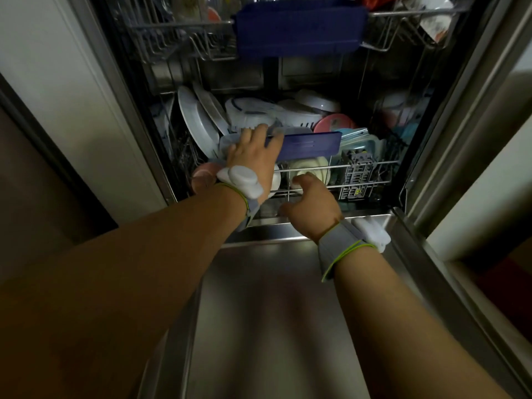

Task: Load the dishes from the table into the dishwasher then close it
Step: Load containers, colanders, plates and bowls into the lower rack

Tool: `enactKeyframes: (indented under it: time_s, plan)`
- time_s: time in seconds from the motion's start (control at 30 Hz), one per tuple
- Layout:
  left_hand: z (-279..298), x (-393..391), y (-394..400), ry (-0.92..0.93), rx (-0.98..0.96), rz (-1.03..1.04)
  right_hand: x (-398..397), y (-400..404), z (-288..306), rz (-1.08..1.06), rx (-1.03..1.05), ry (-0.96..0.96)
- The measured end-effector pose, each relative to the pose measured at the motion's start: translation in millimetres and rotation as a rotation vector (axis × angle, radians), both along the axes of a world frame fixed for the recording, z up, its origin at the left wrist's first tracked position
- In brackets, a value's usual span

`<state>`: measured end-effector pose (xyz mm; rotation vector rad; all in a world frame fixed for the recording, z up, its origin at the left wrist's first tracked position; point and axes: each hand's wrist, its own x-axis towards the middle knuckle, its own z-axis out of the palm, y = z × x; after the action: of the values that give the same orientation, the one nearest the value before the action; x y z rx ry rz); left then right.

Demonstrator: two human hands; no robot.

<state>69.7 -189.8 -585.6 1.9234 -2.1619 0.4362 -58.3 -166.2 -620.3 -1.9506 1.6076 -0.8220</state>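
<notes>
The dishwasher stands open, its steel door (pixel 273 312) lying flat below me. The lower rack (pixel 371 165) is packed with white plates (pixel 195 122), white bowls (pixel 305 113), a pink plate (pixel 334 123) and teal containers (pixel 362 145). My left hand (pixel 253 154) grips the left end of a clear plastic container with a blue lid (pixel 311 145), which lies on top of the dishes. My right hand (pixel 311 203) has its fingers curled around the front wire of the lower rack, in front of a cream bowl (pixel 313 168).
The upper rack (pixel 184 38) is pulled out overhead, with a large blue plastic piece (pixel 299 27) at its front and some cups behind. A grey cutlery basket (pixel 359 174) sits at the lower rack's front right. White cabinet panels (pixel 66 90) flank the machine.
</notes>
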Motion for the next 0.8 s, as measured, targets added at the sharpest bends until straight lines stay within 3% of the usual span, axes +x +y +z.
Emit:
enactKeyframes:
  time_s: [0.4,0.57,0.7,0.8]
  plan:
    - [-12,3,-5,-0.101,0.113,-0.045,-8,8,19,-0.025,-0.028,-0.042]
    - [-17,5,-13,0.025,0.076,0.01,-9,7,18,-0.016,-0.02,-0.048]
    - [-22,5,-17,-0.021,0.093,0.033,-9,4,14,-0.022,-0.017,-0.04]
    - [-23,3,-16,0.06,0.092,0.06,-9,1,11,-0.026,-0.011,-0.026]
